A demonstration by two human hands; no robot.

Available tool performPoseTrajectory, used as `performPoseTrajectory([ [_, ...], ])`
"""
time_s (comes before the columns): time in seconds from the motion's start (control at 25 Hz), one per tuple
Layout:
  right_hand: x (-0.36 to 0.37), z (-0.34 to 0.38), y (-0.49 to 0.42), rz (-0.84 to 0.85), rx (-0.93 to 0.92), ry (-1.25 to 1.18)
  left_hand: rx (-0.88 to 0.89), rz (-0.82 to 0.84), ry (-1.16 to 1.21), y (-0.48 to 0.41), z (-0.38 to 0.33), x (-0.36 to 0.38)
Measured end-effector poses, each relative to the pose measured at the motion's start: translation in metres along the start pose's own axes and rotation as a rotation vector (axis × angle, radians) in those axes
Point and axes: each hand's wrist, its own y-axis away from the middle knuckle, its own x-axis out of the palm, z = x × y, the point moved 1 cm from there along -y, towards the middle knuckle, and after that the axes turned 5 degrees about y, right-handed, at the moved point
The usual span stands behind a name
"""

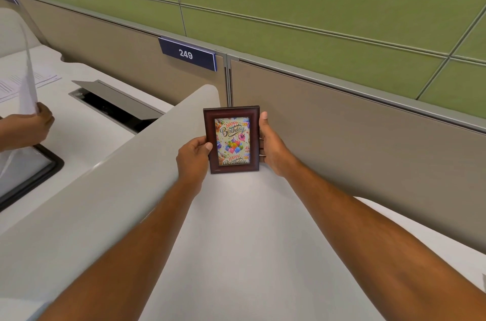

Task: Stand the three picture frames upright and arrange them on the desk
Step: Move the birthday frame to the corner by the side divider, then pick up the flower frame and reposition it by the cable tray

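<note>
A small dark-brown picture frame [231, 140] with a "Happy Birthday" balloon picture stands upright at the far corner of the white desk [249, 242], close to the beige partition. My left hand [193, 160] grips its left edge low down, thumb on the front. My right hand [271, 144] holds its right edge, fingers behind the frame. The frame's bottom edge rests on or just above the desk top; I cannot tell which. Only this one frame is in view.
A grey side divider [105, 189] runs along the desk's left. Beyond it, another person's hand [29, 123] holds sheets of paper over a neighbouring desk with a tablet [29, 171] and an open cable hatch [118, 105]. A "249" sign [187, 54] hangs on the partition.
</note>
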Motion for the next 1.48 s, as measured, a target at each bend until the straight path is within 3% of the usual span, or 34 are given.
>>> performPoseTrajectory([
  [0.16, -0.007, -0.006, 0.015, -0.048, -0.002, 0.067, -0.034, -0.117, -0.07, 0.028, 0.008, -0.006],
  [0.36, -0.023, -0.025, 0.058, -0.316, -0.109, 0.115, 0.018, -0.201, -0.143, 0.084, 0.015, -0.012],
  [0.76, -0.039, -0.047, 0.245, -0.285, -0.152, 0.156, -0.08, 0.037, -0.066, 0.227, -0.027, -0.022],
  [1.0, -0.072, -0.054, 0.349, -0.288, -0.134, 0.208, -0.245, 0.326, -0.049, 0.326, -0.033, -0.013],
  [1.48, -0.203, -0.043, 0.514, -0.465, -0.227, 0.178, -0.173, 0.576, -0.05, 0.478, -0.101, 0.07],
])
